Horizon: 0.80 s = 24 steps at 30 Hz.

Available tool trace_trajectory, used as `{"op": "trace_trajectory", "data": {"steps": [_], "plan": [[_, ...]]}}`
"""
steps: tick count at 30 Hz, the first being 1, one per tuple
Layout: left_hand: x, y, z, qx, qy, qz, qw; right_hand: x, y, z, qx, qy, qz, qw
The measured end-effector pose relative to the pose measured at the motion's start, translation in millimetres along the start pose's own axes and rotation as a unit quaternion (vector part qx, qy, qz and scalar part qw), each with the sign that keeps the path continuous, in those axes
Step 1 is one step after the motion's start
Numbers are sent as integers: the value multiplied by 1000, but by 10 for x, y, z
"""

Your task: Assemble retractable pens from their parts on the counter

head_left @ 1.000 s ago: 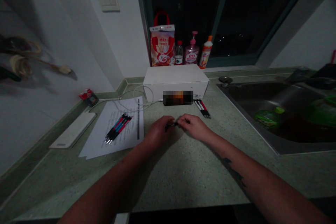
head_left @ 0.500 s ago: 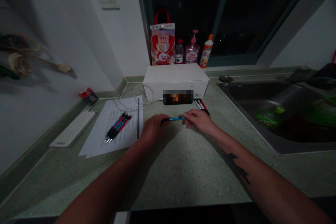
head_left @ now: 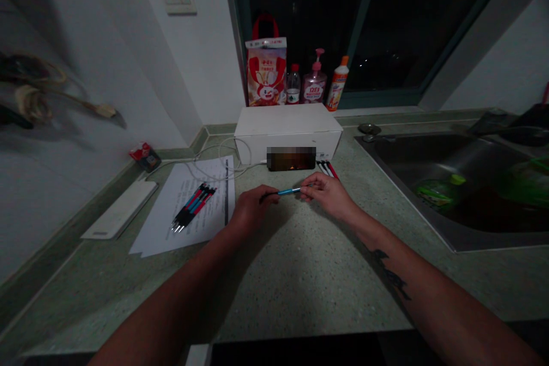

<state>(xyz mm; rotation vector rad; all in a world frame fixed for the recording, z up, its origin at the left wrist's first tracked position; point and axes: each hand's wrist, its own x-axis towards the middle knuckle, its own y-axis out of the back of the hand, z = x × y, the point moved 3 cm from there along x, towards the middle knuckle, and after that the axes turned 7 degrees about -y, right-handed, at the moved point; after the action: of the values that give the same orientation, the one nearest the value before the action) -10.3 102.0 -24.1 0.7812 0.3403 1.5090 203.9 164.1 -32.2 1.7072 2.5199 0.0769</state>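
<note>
A blue pen (head_left: 289,191) with a black grip is held level above the counter between my two hands. My left hand (head_left: 253,205) is closed round its black end. The fingers of my right hand (head_left: 322,191) pinch the other end and hide its tip. Just beyond my right hand lie several white and red pens (head_left: 328,168), partly covered by it. Off to the left, a bundle of red, blue and black pens (head_left: 194,207) rests on printed sheets of paper (head_left: 160,229).
A phone (head_left: 291,159) with a cable leans against a white box (head_left: 287,120) behind my hands. Bottles (head_left: 314,84) and a red bag (head_left: 266,71) stand behind the box. At the right is a metal sink (head_left: 403,194); at the left lies a flat white box (head_left: 120,211).
My right hand has shifted slightly, and a little more of the pen shows beside its fingers. My left hand keeps hold of the black end.
</note>
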Motion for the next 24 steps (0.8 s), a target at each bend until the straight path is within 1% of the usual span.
{"op": "trace_trajectory", "data": {"steps": [2, 5, 7, 12, 13, 16, 17, 18, 21, 22, 23, 24], "plan": [[-3, -11, -7, 4, -11, 8, 1000, -19, -19, 8, -12, -20, -7, 1000], [-8, -29, -9, 27, -34, 20, 999, -44, -65, 67, -51, -82, -39, 995], [-11, -43, -12, 41, -42, 13, 998, -46, -79, 93, -67, -94, -48, 992], [-18, -55, -23, 41, -38, 6, 998, -33, -54, 49, -74, -5, -12, 997], [-20, -55, -19, 40, -40, 8, 998, -36, -57, 53, -80, -9, -16, 997], [-28, -61, 4, 48, -50, 3, 998, -47, -80, 110, -105, -76, -41, 991], [-29, -64, 12, 52, -51, -3, 997, -49, -86, 122, -113, -87, -44, 989], [-30, -67, 18, 55, -52, -8, 997, -49, -89, 119, -119, -79, -40, 989], [-26, -63, 27, 56, -51, -9, 997, -46, -86, 56, -120, 4, -15, 993], [-24, -59, 27, 54, -51, -5, 997, -48, -88, 41, -119, 18, -15, 993], [-23, -55, 26, 53, -52, -2, 997, -50, -93, 39, -123, 15, -24, 992], [-23, -53, 24, 52, -52, -1, 997, -53, -102, 48, -130, -3, -38, 991]]}}
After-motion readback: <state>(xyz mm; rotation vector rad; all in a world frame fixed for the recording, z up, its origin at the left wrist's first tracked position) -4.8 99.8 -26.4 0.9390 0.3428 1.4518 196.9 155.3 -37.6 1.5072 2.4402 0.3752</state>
